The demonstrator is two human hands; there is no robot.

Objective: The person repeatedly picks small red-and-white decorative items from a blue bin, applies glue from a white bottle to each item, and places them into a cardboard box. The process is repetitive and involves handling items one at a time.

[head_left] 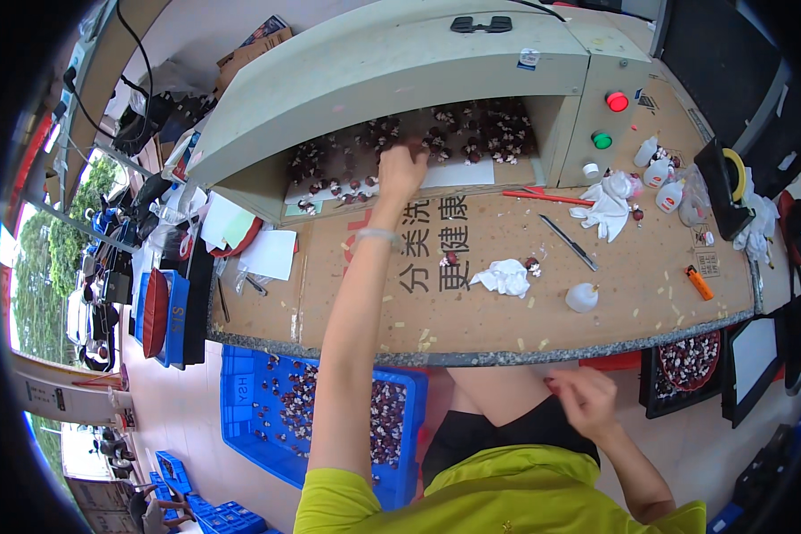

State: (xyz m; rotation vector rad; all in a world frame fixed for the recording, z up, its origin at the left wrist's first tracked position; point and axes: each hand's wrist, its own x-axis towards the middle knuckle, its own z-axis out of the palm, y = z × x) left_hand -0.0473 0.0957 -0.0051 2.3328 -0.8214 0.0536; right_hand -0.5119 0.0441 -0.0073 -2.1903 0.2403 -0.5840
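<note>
We see small pieces (505,147), dark red and white | cabinet (383,76), pale grey-green | one button (617,101) red, another button (602,140) green | cardboard (632,267), brown | table edge (507,358), speckled grey | crate (411,427), blue | lighter (699,283), orange | shirt (507,481), yellow-green

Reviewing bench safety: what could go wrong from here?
1. The left hand reaches in among loose pieces; it might knock some out of place.
2. The small bottle near the table's front edge could get bumped over.
3. The lighter shares the cardboard with crumpled tissue: possibly a fire risk if lit.
</note>
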